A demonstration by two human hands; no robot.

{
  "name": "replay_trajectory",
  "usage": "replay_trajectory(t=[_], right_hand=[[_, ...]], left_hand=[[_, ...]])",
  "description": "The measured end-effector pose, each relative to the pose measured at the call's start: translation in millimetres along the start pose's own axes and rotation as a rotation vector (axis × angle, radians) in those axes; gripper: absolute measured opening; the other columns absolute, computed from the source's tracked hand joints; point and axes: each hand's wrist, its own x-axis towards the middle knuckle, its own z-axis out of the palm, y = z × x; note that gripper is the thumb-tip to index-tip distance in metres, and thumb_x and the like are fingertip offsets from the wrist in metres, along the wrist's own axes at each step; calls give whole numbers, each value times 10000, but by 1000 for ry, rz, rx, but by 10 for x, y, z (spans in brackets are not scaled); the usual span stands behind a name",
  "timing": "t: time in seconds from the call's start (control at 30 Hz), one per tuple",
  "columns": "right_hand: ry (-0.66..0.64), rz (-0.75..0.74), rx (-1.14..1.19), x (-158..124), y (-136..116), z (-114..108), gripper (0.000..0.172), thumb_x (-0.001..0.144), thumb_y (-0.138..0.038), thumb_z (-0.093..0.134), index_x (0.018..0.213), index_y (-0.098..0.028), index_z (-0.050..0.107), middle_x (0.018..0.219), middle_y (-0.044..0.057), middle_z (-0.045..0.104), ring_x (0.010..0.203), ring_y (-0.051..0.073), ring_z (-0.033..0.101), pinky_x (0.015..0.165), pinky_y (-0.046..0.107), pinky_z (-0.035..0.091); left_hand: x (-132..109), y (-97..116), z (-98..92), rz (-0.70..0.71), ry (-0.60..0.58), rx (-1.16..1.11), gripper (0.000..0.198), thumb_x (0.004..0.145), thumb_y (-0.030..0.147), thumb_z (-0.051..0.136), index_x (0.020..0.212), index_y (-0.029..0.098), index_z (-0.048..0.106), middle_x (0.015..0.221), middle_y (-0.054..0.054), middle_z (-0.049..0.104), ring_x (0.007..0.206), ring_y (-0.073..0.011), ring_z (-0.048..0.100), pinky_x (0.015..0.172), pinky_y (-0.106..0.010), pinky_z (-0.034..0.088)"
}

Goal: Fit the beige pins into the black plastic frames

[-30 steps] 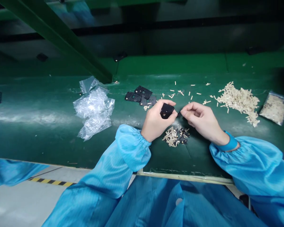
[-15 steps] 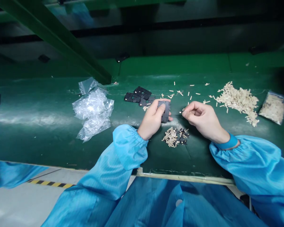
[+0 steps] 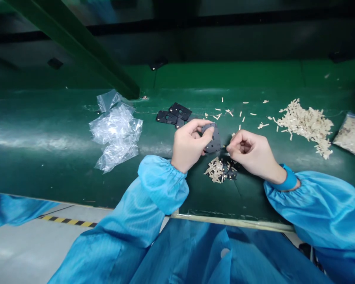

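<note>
My left hand (image 3: 189, 145) grips a flat black plastic plate (image 3: 213, 139) with small holes, thumb on its face and fingers behind. Close to the plate's right edge, my right hand (image 3: 251, 152) pinches a tiny dark piece (image 3: 224, 146) between thumb and fingertips; its kind is too small to tell. Below both hands lies a small pile of beige strips and black bits (image 3: 220, 170). More black plates (image 3: 180, 111) lie overlapping beyond my left hand, partly hidden by it.
Clear plastic bags (image 3: 115, 130) are heaped to the left on the green bench (image 3: 62, 165). Loose beige strips lie scattered beyond my hands, with a large heap of strips (image 3: 307, 124) to the right. Beside it is a filled zip bag (image 3: 351, 134). A green post (image 3: 85, 47) rises at the back.
My left hand has turned and tilted the black plate, moving it rightward. My right hand has lowered its pinched piece slightly, so piece and plate are closer together. The view has shifted a little.
</note>
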Motion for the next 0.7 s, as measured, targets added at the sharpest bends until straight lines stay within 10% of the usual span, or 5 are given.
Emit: replay_trajectory(t=[0.7], right_hand=[[-53,-50,-180,-12,-77,20,115,745,-175,694,689,-193,595,577,-29,553,506,91,454,465,240,354]], left_hand=[[-60,11,48,77,18,126,145,841,213,702,983,222,730,595,64,631,348,-55,494,355,-214,358]])
